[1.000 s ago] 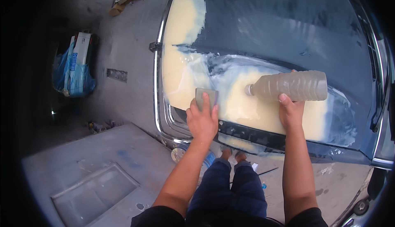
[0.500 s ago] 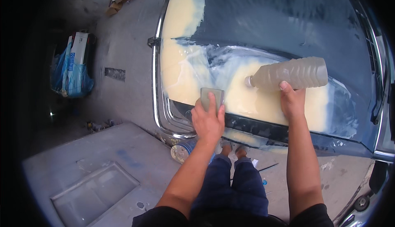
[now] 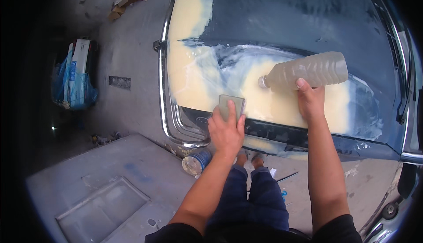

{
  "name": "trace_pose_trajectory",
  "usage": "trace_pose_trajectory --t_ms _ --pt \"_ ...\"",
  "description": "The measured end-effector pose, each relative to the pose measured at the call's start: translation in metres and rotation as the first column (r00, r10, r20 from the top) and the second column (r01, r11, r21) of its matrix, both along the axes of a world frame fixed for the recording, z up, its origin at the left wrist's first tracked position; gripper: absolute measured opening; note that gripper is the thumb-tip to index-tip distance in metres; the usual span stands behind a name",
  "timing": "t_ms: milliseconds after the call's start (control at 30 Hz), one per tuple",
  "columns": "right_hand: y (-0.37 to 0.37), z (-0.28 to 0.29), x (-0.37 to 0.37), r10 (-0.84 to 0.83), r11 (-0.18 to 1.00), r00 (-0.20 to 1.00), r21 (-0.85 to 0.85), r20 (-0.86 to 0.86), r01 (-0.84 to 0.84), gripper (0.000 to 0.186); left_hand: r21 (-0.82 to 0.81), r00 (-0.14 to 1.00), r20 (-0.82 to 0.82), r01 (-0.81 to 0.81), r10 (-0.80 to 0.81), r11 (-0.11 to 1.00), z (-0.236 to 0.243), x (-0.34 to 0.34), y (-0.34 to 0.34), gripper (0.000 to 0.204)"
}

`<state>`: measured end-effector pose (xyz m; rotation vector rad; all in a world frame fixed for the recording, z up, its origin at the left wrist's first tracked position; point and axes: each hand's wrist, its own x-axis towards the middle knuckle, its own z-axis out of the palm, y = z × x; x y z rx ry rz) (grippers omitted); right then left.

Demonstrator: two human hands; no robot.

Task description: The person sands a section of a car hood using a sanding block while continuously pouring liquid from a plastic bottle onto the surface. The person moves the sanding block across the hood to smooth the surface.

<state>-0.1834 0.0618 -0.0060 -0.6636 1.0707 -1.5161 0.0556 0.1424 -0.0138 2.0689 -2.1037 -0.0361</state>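
My left hand (image 3: 225,133) grips a flat greenish-grey sanding block (image 3: 230,106), fingers spread over its top, and presses it on the car hood near its front edge. Under it lies cream body filler (image 3: 264,108) with wet, whitish smears on the dark blue hood (image 3: 282,18). My right hand (image 3: 312,100) is wrapped round a clear plastic bottle (image 3: 313,69) of cloudy liquid. The bottle lies nearly level above the filler, its white cap end pointing left and slightly down. Whether liquid is coming out I cannot tell.
A chrome bar (image 3: 162,84) curves round the car's end on the left. By my legs stands a blue bucket (image 3: 197,161). A large grey panel (image 3: 101,190) lies at lower left. Farther left is a white vehicle partly wrapped in blue plastic (image 3: 75,78).
The left hand has slid the sanding block a little to the right over the filler. The right hand keeps the bottle in nearly the same place. The whole view has shifted slightly.
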Motion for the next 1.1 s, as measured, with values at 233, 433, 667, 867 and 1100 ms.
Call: trace_pose_trajectory --t_ms 233,433,667,867,1100 --pt "-0.002 0.006 0.002 0.017 1.000 1.000 0.009 0.001 -0.017 0.071 -0.127 0.987 0.108 -0.102 0.116 0.987 -0.004 0.058 -0.086 0.050" --pt "-0.004 0.004 0.002 0.001 1.000 1.000 -0.010 -0.013 -0.001 0.068 -0.052 0.999 0.011 -0.045 0.046 0.998 -0.003 0.003 -0.017 0.053" --pt "-0.002 0.006 0.001 0.000 1.000 1.000 -0.012 0.013 0.000 0.067 -0.141 0.989 0.049 -0.130 0.138 0.981 -0.013 0.063 -0.056 0.050" --pt "-0.005 0.002 0.002 -0.009 1.000 0.999 -0.024 0.034 0.010 0.070 -0.158 0.993 0.020 -0.112 0.117 0.981 -0.020 0.050 -0.035 0.053" --pt "-0.003 0.004 0.001 -0.013 0.999 0.994 -0.032 0.110 0.016 0.066 -0.066 1.000 -0.012 0.005 -0.006 0.998 -0.005 0.026 -0.015 0.057"
